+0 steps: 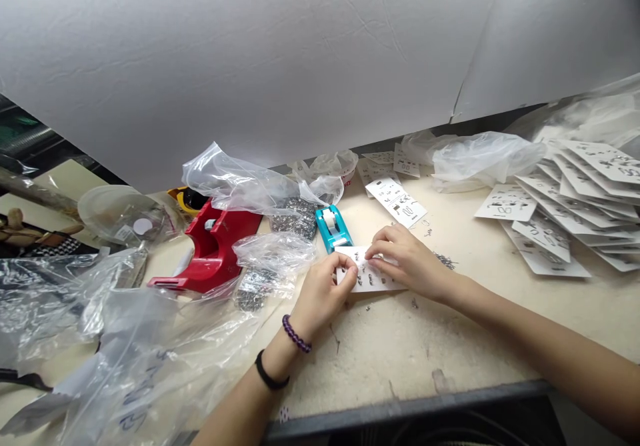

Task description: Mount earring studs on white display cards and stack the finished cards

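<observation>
A white earring card (372,281) with rows of small dark and silvery pieces lies on the table between my hands. My left hand (320,289), with a purple bead bracelet and a black band on its wrist, pinches the card's left end between thumb and fingers. My right hand (407,259) is bent over the card's right part, its fingertips drawn together at the surface. Whatever those fingertips hold is too small or hidden to name. Just behind the card stands a small teal tape dispenser (334,226). Loose metal bits (444,259) lie beyond my right wrist.
Left of the card are a red tape dispenser (220,249) and clear bags (273,259) of small metal parts. Large plastic bags (140,359) cover the left side. Stacked filled cards (575,199) stand at the right, with more cards (395,199) at the back.
</observation>
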Tool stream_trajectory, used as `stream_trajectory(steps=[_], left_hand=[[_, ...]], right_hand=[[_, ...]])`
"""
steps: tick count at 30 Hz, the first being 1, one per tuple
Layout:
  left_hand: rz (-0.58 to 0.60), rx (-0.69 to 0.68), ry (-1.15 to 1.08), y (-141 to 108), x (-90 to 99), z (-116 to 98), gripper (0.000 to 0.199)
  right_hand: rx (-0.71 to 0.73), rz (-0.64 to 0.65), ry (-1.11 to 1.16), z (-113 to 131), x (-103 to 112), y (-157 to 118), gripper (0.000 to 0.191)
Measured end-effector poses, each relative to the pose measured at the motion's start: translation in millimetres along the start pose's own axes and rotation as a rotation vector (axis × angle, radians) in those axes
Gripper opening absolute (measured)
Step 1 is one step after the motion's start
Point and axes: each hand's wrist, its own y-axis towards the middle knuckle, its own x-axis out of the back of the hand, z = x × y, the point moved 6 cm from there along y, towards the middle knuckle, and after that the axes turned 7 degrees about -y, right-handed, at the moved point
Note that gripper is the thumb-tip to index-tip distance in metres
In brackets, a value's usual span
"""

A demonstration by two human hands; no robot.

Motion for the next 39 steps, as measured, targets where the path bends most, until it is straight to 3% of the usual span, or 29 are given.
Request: stream_trajectory(steps=[7, 22, 31, 39], left_hand=[[0.000, 0.017, -0.023, -1.9, -0.7, 1.1, 0.017], [-0.032, 0.027, 0.024, -1.4, -1.3, 1.6, 0.018], [-0.087, 0.062, -0.007, -1.3, -3.8, 6.7, 0.019], [-0.107, 0.092, -0.062, -0.2, -7.2, 9.5, 0.019]], right_hand=[[0.004, -0.065, 0.034, 5.2, 4.3, -1.1, 0.009], [-0.091, 0.089, -0.047, 4.2, -8.0, -4.9, 0.011], [-0.167, 0.049, -0.104, 5.5, -7.2, -4.5, 0.013], [-0.272, 0.113, -0.032, -2.6, -13.0, -3.6, 0.013]])
